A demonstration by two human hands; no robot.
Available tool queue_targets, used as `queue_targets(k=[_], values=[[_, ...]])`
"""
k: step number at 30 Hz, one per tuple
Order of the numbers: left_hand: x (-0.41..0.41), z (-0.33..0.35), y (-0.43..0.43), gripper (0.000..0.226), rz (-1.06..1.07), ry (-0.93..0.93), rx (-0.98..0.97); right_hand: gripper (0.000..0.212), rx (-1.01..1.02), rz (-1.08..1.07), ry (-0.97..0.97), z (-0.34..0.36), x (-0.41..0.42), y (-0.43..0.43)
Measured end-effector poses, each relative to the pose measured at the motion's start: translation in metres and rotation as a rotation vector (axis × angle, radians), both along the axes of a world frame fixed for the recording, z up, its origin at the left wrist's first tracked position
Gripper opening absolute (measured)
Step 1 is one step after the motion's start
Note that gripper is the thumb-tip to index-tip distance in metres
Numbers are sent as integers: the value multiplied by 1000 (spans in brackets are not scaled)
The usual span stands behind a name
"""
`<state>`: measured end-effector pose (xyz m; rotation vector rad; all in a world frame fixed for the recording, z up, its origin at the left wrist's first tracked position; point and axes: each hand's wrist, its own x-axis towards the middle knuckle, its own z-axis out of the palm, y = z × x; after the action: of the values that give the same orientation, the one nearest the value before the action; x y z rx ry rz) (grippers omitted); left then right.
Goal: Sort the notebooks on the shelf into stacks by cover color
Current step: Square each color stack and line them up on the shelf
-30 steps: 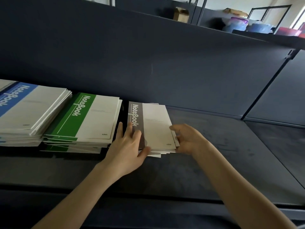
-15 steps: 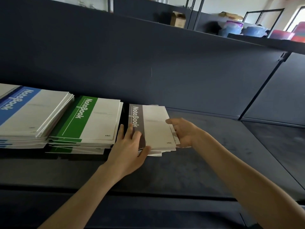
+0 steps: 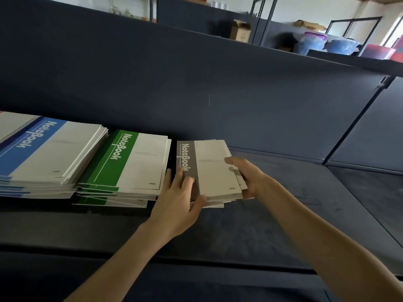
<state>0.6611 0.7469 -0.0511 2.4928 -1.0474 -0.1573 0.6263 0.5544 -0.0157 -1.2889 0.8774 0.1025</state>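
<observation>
Grey stack [image 3: 214, 171] on shelf [image 3: 250, 227], just right of green stack [image 3: 135, 162] — left hand [image 3: 178, 199] pinches its front-left corner, right hand [image 3: 250, 177] curls round right edge, likely squaring loose covers flush.

The word "NoteBook" stands in white letters, running lengthwise along the coloured band, on three top covers lying side by side. From left to right they are the blue notebook [image 3: 32, 147], the green notebook [image 3: 122, 153] and the grey-brown notebook [image 3: 187, 158]. Each cover also carries a small dark code near its lower corner and faint lines of fine print on its white part, all too small to read.
</observation>
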Motion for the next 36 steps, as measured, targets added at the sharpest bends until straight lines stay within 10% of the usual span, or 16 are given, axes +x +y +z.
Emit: queue_targets(k=[14, 23, 27, 32, 36], values=[[-16, 12, 8, 54, -118, 154, -314, 11, -60, -90, -27, -2, -45, 16], [-11, 11, -22, 59, 314, 1066, -775, 3, -32, -284, -85, -9, -116, 11], [-11, 16, -22, 26, 313, 1354, -674, 6, -12, -350, -130, -10, -137, 22], [-20, 24, -25, 71, 161, 1341, -465, 4, -55, -272, -191, -7, -143, 32], [-26, 35, -25, 18, 73, 1246, -457, 4, -140, -223, -250, -5, -143, 37]])
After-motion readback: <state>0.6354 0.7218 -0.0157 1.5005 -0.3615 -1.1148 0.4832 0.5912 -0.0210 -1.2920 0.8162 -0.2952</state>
